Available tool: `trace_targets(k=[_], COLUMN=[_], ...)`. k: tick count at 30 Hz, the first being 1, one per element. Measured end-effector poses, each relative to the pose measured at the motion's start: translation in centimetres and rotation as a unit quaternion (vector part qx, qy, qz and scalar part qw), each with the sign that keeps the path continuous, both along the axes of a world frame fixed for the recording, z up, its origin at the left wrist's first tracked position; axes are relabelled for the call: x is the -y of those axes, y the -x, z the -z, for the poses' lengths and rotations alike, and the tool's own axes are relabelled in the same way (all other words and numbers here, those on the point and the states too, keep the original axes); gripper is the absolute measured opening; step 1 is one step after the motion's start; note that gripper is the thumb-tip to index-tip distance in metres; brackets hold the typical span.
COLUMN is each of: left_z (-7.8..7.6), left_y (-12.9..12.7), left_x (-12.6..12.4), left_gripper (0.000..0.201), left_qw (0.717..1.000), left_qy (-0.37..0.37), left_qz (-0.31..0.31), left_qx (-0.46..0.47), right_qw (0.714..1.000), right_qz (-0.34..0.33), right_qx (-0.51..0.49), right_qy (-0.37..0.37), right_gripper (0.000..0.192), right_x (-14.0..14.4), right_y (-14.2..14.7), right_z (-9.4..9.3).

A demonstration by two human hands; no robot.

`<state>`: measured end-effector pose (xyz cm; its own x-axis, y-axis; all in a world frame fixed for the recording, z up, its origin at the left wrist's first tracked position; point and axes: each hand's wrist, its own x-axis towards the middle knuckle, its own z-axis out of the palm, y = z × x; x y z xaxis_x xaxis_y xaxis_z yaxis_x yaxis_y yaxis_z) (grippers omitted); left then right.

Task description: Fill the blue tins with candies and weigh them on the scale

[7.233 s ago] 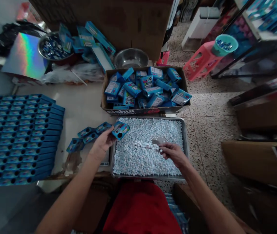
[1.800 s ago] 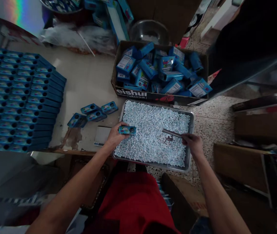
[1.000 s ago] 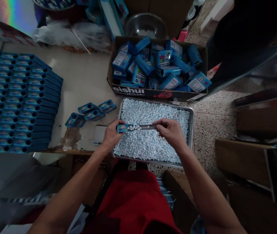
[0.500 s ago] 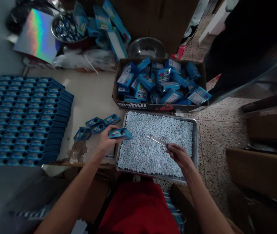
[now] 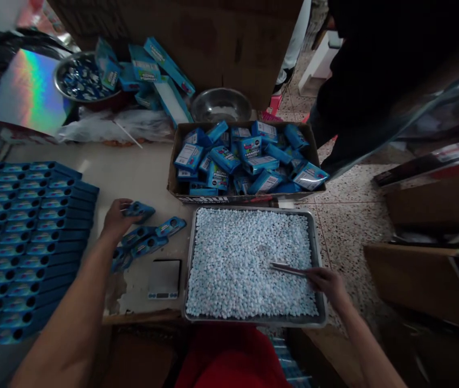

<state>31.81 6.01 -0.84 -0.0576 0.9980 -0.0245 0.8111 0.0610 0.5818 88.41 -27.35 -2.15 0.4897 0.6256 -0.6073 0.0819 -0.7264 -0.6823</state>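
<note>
Blue flat candy case (image 5: 138, 210) sits on the counter (image 5: 140, 172), left hand (image 5: 116, 217) pinching it; right hand (image 5: 326, 280) pinches metal tweezers (image 5: 288, 268) over the steel tray (image 5: 318, 258); jostled loose pellets (image 5: 245, 258) could spill.

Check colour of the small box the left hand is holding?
Blue, with a dark round hole in its face. The small box sits in the left hand, seen in the head view.
</note>
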Motion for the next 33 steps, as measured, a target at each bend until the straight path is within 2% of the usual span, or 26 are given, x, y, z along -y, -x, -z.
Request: trace_targets(k=[2, 3, 4, 6, 7, 8, 10, 11, 13, 16, 19, 22, 25, 27, 30, 33], left_z=[-2.0, -3.3, -4.7, -7.0, -7.9, -8.4, -8.7, -8.4, -7.7, -6.9, -7.2, -8.4, -10.0, -10.6, -9.8, -7.6], left_y=[-3.0, -5.4, -8.3, -15.2, -18.7, -22.0, -27.3, -29.1, -31.1, -31.4, -30.2, -28.0, -24.6, -22.4, -19.9, -18.6], left_x=[-0.3, -0.9, -1.7, -4.2, -5.6, -7.1, -9.8, -10.8, -12.1, -11.7, -9.2, -4.8, 1.3, 5.4, 10.0, 12.4], left_gripper=[0.043, 0.047, 0.047, 0.044, 0.044, 0.048, 0.062, 0.065, 0.064, 0.056, 0.058, 0.067, 0.055, 0.046, 0.035, 0.039], left_qw=[0.999, 0.997, 0.994, 0.97, 0.962, 0.968, 0.989, 0.99, 0.988, 0.991, 0.994, 0.992, 0.978, 0.966, 0.954, 0.95], left_qy=[-0.034, -0.056, -0.074, -0.105, -0.11, -0.106, -0.021, 0.029, 0.079, 0.068, 0.047, -0.019, -0.09, -0.106, -0.11, -0.082], left_qz=[0.0, 0.016, 0.05, 0.198, 0.232, 0.205, 0.089, 0.061, 0.046, 0.083, 0.1, 0.122, 0.183, 0.232, 0.276, 0.3], left_qx=[-0.033, -0.046, -0.055, -0.091, -0.098, -0.099, -0.112, -0.12, -0.127, -0.079, -0.017, 0.032, 0.05, 0.038, 0.032, 0.013], right_qw=[0.998, 0.997, 0.995, 0.992, 0.99, 0.988, 0.983, 0.979, 0.973, 0.967, 0.965, 0.964, 0.963, 0.963, 0.966, 0.97], right_qz=[-0.012, -0.015, -0.017, -0.019, -0.019, -0.019, -0.021, -0.022, -0.022, -0.017, -0.015, -0.006, -0.013, -0.024, -0.034, -0.051], right_qx=[-0.061, -0.077, -0.092, -0.119, -0.133, -0.147, -0.179, -0.196, -0.224, -0.249, -0.259, -0.261, -0.264, -0.261, -0.243, -0.217], right_qy=[-0.014, -0.018, -0.022, -0.03, -0.034, -0.038, -0.042, -0.042, -0.042, -0.043, -0.047, -0.054, -0.054, -0.06, -0.079, -0.094], right_gripper=[0.038, 0.038, 0.037, 0.035, 0.035, 0.035, 0.038, 0.039, 0.042, 0.045, 0.044, 0.04, 0.037, 0.036, 0.032, 0.03], right_x=[-2.6, -3.9, -5.1, -7.0, -7.6, -7.9, -7.8, -7.5, -6.7, -5.4, -4.4, -4.0, -4.2, -4.8, -6.1, -7.7], right_y=[4.6, 6.9, 9.0, 12.1, 12.9, 13.3, 13.0, 12.5, 11.2, 9.5, 8.4, 7.5, 6.6, 6.2, 6.0, 6.5], right_z=[2.1, 3.2, 4.2, 6.0, 6.6, 7.0, 7.4, 7.3, 6.8, 5.4, 2.8, -1.2, -6.0, -8.9, -12.2, -13.6])
